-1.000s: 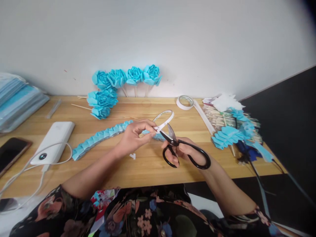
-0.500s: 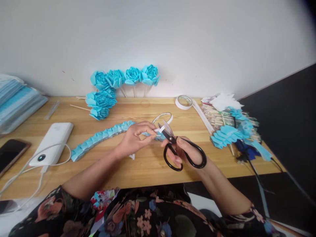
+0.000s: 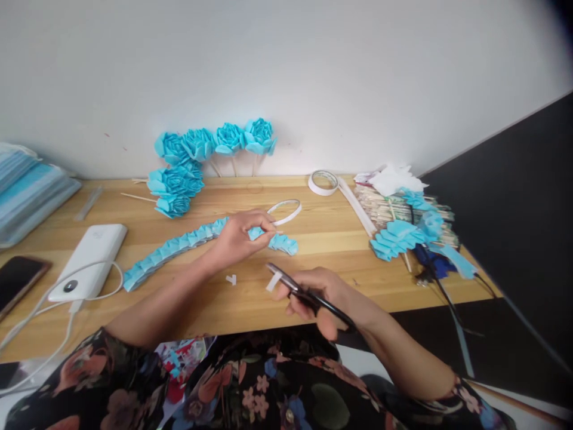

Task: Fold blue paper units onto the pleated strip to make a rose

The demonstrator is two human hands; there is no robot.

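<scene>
My right hand grips black-handled scissors, low over the front of the table, with the blades together and pointing left. A short white piece of tape hangs at the blades beside my fingers. My left hand is closed in a pinch at the near side of a thin roll of white tape; the exact grip is partly hidden by the fingers. Beneath and behind this hand runs a long pleated blue strip, its right end showing past the fingertips. Small white scraps lie near my left wrist.
Blue paper-like flowers on sticks stand against the wall. A wider tape roll lies at the back. Bundled sticks with pleated blue pieces are right. A white power bank, phone and packaged masks lie left.
My right hand has drawn the scissors down and away from my left hand, closing the blades. The short tape piece has come away with them. The view has shifted slightly right.
</scene>
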